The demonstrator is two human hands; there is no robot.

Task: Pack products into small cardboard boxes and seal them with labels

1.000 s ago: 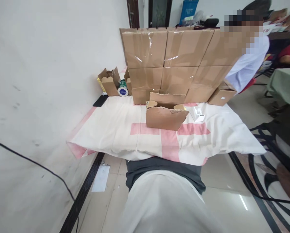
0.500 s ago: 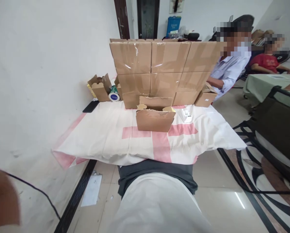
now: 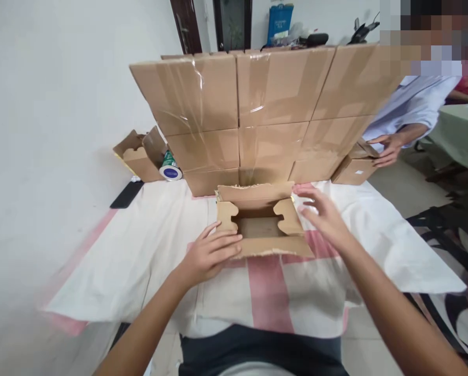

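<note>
An opened cardboard box [image 3: 259, 194] stands on the cloth in front of me, its flaps up and the inside showing. My left hand [image 3: 210, 254] lies flat with fingers stretched over the box's front left corner, touching the near flap. Beside the box's right side is my right hand [image 3: 323, 215], fingers apart and slightly curled, with nothing in it. Whether its fingertips touch the box edge I cannot tell. The white tape dispenser is hidden behind this hand.
Stacked taped cartons [image 3: 275, 86] form a wall behind the box. To the left are another open box [image 3: 142, 164], a green and blue tape roll [image 3: 171, 171] and a black phone [image 3: 127, 194]. A co-worker's hand [image 3: 388, 149] rests on a small carton [image 3: 353, 169] at the right.
Both my hands have come in over the table to the box. My view has moved closer and tilted down. The co-worker's hand now shows on the right carton.
</note>
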